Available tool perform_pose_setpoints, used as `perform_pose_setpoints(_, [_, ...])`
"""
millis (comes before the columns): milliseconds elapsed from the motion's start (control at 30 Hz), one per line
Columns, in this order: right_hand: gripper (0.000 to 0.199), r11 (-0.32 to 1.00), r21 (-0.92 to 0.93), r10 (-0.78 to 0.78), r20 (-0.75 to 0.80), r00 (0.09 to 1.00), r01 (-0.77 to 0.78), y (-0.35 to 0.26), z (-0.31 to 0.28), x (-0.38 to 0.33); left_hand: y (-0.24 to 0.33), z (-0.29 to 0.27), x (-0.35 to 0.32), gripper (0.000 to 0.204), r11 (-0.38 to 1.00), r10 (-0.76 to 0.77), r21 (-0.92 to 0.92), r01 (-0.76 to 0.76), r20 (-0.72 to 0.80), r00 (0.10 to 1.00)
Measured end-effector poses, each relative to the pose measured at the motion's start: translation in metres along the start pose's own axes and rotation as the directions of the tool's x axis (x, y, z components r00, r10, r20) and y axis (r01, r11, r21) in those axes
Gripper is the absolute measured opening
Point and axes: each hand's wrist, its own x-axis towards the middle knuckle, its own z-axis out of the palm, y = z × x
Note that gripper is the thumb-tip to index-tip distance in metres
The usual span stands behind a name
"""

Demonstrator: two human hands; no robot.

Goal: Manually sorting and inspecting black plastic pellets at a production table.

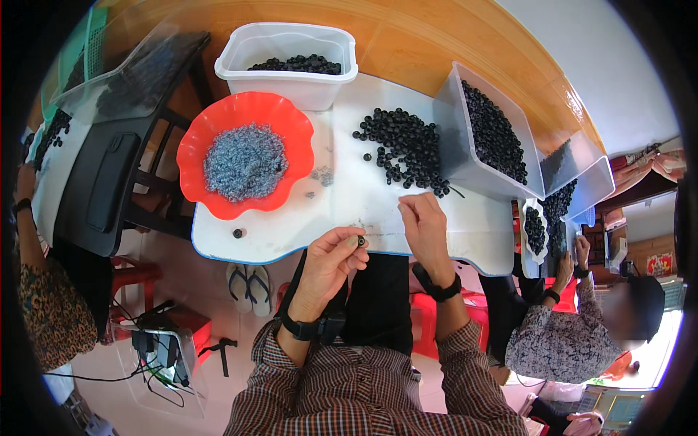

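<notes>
Between the thumb and fingers of my left hand (pixel 334 258) is a small round black part (pixel 360 240) with a hole at its centre. It is held just over the front edge of the white table (pixel 349 203). To the right, my right hand (pixel 425 224) is above the table with its thumb and fingers pinched together; whatever they may hold is hidden. Just beyond it lies a loose pile of the same kind of black parts (pixel 407 149). A red bowl (pixel 190 171) with a wavy rim holds many small clear bluish pieces (pixel 246 160), left of my hands.
A white tub (pixel 283 81) with black parts stands at the back. On the right is a tall translucent bin (pixel 454 116) full of them. One black part (pixel 237 233) lies near the front left edge. Other people work at either side; slippers (pixel 249 291) lie on the floor.
</notes>
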Motion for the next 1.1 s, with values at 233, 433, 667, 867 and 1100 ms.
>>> perform_pose_setpoints(233, [0.008,0.967,-0.245,-0.054,0.057,0.997,0.066,0.016,0.014,0.032,-0.001,-0.001,0.002,0.022,1.000,0.003,0.001,-0.004,0.027,1.000])
perform_pose_setpoints(433, [0.019,0.921,-0.388,0.081,0.083,0.993,-0.043,0.008,0.026,0.045,-0.001,-0.004,0.000,0.022,1.000,0.001,0.014,-0.001,0.022,1.000])
perform_pose_setpoints(667, [0.020,0.952,-0.300,0.084,0.089,0.993,-0.054,0.010,0.029,0.047,-0.002,-0.002,0.001,0.022,1.000,-0.002,0.029,0.002,0.010,1.000])
perform_pose_setpoints(867, [0.016,0.957,-0.284,-0.022,0.109,0.994,0.053,0.013,0.031,0.041,-0.002,-0.004,0.001,0.022,1.000,0.003,0.019,-0.003,0.017,1.000])
perform_pose_setpoints(1100, [0.016,0.912,0.320,0.200,0.197,0.960,-0.256,-0.003,0.015,0.020,-0.001,0.002,0.001,0.022,1.000,0.014,-0.002,-0.014,-0.030,0.999])
